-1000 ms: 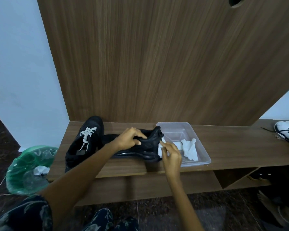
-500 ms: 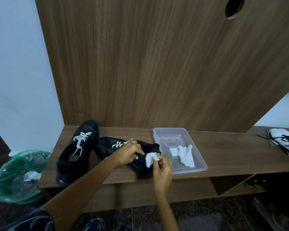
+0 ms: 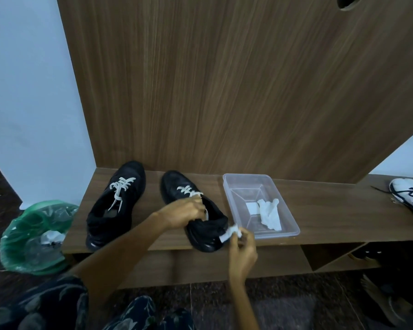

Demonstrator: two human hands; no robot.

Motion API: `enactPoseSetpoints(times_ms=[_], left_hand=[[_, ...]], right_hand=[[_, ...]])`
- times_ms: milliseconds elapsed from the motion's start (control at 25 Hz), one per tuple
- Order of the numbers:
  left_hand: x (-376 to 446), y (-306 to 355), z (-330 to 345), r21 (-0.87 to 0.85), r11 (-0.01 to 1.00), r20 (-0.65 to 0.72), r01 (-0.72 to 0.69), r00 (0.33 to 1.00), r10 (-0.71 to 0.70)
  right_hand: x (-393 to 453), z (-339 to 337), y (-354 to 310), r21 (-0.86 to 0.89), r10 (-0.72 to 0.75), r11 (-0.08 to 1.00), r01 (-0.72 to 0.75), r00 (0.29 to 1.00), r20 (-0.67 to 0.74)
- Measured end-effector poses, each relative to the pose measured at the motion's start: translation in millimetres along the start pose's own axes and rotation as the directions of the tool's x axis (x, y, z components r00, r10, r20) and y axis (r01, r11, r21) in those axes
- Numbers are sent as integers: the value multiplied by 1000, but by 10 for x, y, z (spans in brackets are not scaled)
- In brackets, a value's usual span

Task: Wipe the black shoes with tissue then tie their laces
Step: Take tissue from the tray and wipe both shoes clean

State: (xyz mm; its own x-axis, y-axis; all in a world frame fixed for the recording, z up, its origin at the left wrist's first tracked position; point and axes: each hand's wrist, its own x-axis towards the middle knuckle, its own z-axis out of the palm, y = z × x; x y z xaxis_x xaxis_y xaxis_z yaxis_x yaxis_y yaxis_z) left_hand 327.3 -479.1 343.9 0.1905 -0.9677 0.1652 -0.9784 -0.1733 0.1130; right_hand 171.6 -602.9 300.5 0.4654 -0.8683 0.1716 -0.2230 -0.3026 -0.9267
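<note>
**Tissue at the heel of the right-hand black shoe**

The second black shoe [image 3: 177, 186] stands on the wooden bench [image 3: 320, 210], toe towards the back panel, heel at the front edge. The left hand [image 3: 184, 211] lies curled over its collar and grips it just behind the white laces [image 3: 188, 189]. The right hand [image 3: 242, 246] pinches a crumpled tissue [image 3: 230, 232] between fingertips and thumb, and the tissue touches the outer heel of that shoe.

The first black shoe [image 3: 116, 203] sits just beside it to the left, apart from both hands, its white laces hanging loose into the opening.

Just right of the held shoe a clear plastic tray [image 3: 236, 186] holds more white tissue [image 3: 270, 214]. At the bench's far right lies a white shoe [image 3: 408, 198], cut off by the frame edge. On the floor left of the bench stands a bin lined with a green bag [image 3: 22, 236], something white inside.

The left hand hides the lower laces and tongue of the held shoe. The space under the bench at right is too dark to make out.
</note>
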Motion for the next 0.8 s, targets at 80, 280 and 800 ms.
enactPoseSetpoints(times_ms=[80,280,800], left_hand=[[-114,-100,-46,35,999,-38,17,999,-15],[-342,-1,32,-37,977,-114,211,970,-214],[-463,230,31,-400,813,-138,424,848,-511]], right_hand=[[32,149,-168,-6,-40,999,41,995,94],[-216,421,6,-54,51,998,-42,985,166],[-256,155,-156,-311,-442,825,473,881,169]])
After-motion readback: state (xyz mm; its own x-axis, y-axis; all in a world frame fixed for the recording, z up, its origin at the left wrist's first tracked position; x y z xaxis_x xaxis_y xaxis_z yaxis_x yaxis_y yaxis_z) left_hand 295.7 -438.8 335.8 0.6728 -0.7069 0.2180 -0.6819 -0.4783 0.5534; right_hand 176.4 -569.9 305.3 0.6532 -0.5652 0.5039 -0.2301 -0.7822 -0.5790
